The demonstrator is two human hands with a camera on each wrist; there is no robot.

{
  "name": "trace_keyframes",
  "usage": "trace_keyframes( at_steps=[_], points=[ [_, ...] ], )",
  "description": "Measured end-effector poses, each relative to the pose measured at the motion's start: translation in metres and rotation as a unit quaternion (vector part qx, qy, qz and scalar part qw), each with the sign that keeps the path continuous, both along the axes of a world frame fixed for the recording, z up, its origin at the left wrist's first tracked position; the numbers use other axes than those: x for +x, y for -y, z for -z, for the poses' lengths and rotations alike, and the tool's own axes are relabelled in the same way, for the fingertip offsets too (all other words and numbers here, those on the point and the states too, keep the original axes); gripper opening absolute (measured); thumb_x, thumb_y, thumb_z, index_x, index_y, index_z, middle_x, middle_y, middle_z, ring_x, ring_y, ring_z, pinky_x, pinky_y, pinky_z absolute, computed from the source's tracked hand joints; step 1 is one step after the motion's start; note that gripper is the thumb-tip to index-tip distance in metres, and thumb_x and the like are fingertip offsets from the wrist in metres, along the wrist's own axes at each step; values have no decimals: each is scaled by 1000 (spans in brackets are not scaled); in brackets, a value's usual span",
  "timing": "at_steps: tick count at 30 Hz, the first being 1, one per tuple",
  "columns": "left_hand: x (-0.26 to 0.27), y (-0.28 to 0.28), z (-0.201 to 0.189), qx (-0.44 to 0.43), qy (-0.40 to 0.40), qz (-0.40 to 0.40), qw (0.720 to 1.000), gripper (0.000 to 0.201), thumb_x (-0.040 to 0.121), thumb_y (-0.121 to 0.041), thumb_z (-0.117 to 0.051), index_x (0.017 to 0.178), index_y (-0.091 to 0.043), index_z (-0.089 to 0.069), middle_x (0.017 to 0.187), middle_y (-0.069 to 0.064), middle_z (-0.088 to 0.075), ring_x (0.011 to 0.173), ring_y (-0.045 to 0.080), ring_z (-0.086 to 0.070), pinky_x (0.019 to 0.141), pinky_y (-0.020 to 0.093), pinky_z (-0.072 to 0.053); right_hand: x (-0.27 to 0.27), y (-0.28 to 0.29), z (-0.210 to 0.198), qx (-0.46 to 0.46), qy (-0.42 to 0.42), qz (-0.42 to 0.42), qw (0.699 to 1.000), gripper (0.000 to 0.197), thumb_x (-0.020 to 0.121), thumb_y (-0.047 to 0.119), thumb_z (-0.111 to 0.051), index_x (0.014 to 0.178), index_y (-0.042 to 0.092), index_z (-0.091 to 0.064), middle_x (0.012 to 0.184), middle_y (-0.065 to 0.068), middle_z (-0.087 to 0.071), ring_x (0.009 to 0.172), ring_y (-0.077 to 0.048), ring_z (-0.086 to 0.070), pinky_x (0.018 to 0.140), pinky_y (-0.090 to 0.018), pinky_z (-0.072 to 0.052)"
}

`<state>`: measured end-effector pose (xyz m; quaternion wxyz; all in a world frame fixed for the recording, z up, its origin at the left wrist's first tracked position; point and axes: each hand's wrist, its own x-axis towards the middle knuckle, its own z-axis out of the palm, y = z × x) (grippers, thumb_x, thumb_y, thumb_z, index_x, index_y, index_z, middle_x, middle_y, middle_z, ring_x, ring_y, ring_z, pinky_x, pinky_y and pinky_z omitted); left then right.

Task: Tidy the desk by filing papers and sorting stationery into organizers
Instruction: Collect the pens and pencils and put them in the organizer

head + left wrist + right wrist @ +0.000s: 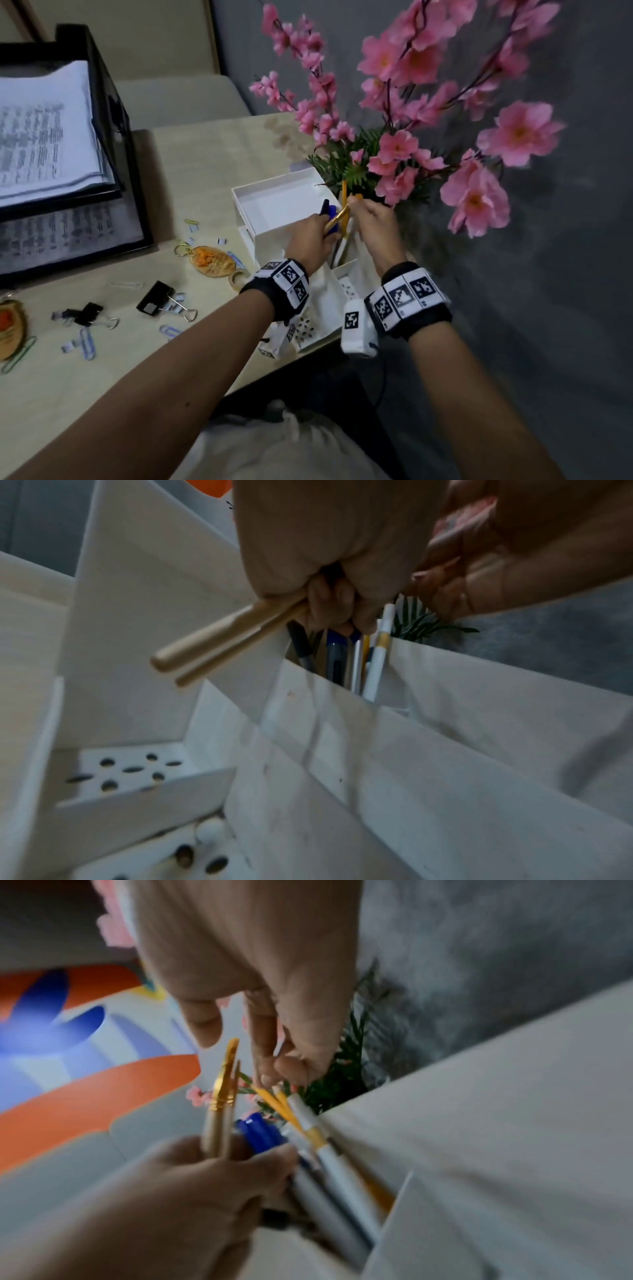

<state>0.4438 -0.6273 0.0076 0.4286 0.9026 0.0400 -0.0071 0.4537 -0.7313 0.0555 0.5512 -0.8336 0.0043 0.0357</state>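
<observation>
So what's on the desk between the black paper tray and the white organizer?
In the head view, between the black paper tray and the white organizer lie scattered paper clips and an oval keychain.

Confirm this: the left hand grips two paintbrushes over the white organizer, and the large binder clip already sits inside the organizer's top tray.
Not quite. The left hand does grip the paintbrushes over the white organizer, but the head view shows the large binder clip lying on the desk, left of the organizer.
</observation>
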Motion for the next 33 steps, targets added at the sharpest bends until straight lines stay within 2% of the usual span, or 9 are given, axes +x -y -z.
trace_keyframes(
  at_steps=[5, 9, 11, 14, 17, 22, 25, 28, 33],
  points=[
    [1, 0, 6, 5, 16, 3, 1000, 19, 87, -10, -58, 98, 4, -64, 101, 24, -67, 93, 36, -61, 69, 28, -33, -2, -11, 1, 13, -9, 3, 1000, 26, 90, 12, -57, 65, 18, -59, 59, 1, -52, 56, -11, -48, 61, -31, -43],
    [2, -2, 9, 44, 8, -3, 999, 22, 90, -14, -54, 103, 3, -60, 108, 21, -57, 95, 35, -56, 71, 27, -33, -5, 16, -19, 15, 75, 102, 992, 17, 91, 23, -56, 93, 7, -63, 77, -2, -58, 69, -12, -52, 70, -27, -45],
    [-2, 0, 9, 50, 23, -12, 998, 28, 89, -13, -54, 114, 1, -54, 115, 19, -53, 100, 34, -54, 78, 31, -38, -13, 40, -30, 41, 131, 165, 977, 6, 89, 23, -58, 85, 20, -62, 78, -1, -57, 64, -6, -51, 64, -20, -44],
    [-10, 3, 7, 59, 65, -35, 996, 50, 84, -8, -56, 132, -9, -41, 122, 15, -51, 107, 33, -51, 82, 39, -41, -35, 65, -32, 15, 188, 202, 961, 14, 77, 21, -55, 66, 28, -62, 63, 10, -59, 57, -6, -50, 61, -33, -45],
    [-13, 3, 10, 182, 58, -64, 980, 46, 87, -17, -52, 132, -12, -44, 136, 13, -43, 122, 32, -39, 93, 37, -34, -51, 69, -11, -40, 141, 180, 973, 20, 85, 17, -56, 66, 23, -55, 60, 1, -55, 53, -2, -47, 60, -29, -43],
    [-19, 11, 13, 155, 52, 6, 986, 51, 89, -2, -44, 138, 6, -33, 150, 24, -27, 143, 35, -19, 120, 36, -3, -59, 61, 36, -29, 76, 172, 982, 10, 88, 9, -58, 81, 16, -60, 79, -11, -62, 69, -19, -59, 70, -27, -52],
    [-21, 5, 2, 96, 13, 32, 995, 58, 90, 1, -40, 144, 3, -22, 154, 21, -19, 146, 36, -9, 118, 38, -9, -63, 58, 49, -40, 30, 169, 984, 11, 85, 7, -61, 82, 17, -61, 85, -14, -67, 75, -22, -64, 77, -32, -57],
    [-28, -10, -9, 62, -9, 33, 997, 62, 91, -2, -41, 148, -5, -17, 151, 21, -26, 136, 37, -33, 105, 36, -31, -65, 55, 49, -112, 29, 169, 979, 9, 82, 10, -64, 91, 12, -63, 100, -14, -66, 95, -27, -62, 91, -45, -51],
    [-51, -51, -15, 59, 37, -38, 997, 49, 91, -6, -43, 140, -6, -39, 142, 14, -46, 131, 28, -43, 104, 28, -32, -73, 26, 26, -255, 82, 193, 944, 26, 81, 23, -63, 106, 18, -60, 127, -4, -56, 126, -29, -37, 102, -42, -24]
  ],
)
